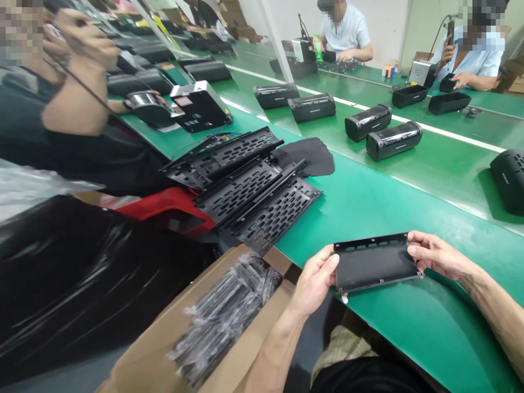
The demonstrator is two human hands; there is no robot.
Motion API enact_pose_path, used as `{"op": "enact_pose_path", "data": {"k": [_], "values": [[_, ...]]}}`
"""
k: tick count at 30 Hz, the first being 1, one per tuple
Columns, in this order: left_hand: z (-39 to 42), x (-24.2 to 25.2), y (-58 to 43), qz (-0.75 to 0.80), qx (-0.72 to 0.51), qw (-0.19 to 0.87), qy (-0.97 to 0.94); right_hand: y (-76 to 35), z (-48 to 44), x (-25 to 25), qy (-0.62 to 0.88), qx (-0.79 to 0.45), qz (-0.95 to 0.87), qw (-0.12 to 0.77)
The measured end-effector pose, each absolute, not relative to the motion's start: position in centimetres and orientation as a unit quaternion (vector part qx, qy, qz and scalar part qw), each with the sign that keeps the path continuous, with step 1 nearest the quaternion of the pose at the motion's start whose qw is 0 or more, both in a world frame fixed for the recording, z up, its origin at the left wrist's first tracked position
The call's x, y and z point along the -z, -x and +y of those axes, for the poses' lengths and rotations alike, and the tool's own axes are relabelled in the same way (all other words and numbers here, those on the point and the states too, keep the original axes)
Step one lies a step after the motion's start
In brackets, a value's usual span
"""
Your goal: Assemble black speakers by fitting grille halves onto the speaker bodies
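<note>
1. Here's the black panel (373,266), held up over the near edge of the green desk (368,207).
2. Left hand (315,279), fingers clasping its left end; right hand (437,256), fingers gripping the right end.
3. And the look of it: rectangular, shallow, long edges raised, a row of slots along the far one, small tabs dotting the rims, flat dark middle.

I note a green table (368,204) before me, a pale wall (387,24) beyond, and a white slanted post (277,41).
</note>
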State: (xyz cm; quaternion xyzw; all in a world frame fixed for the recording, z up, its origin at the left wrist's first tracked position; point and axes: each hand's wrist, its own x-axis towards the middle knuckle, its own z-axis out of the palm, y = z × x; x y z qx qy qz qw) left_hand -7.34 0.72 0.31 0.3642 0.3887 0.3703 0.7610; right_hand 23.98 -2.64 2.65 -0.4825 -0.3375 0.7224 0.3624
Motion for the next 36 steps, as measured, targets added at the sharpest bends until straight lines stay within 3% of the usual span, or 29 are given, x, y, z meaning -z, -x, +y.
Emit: {"op": "enact_pose_path", "data": {"k": [36], "values": [[0.4,-0.2,7.6,0.365,-0.391,0.771,-0.346,-23.2,-2.5,-1.4,0.54,-0.673,-0.35,0.365]]}}
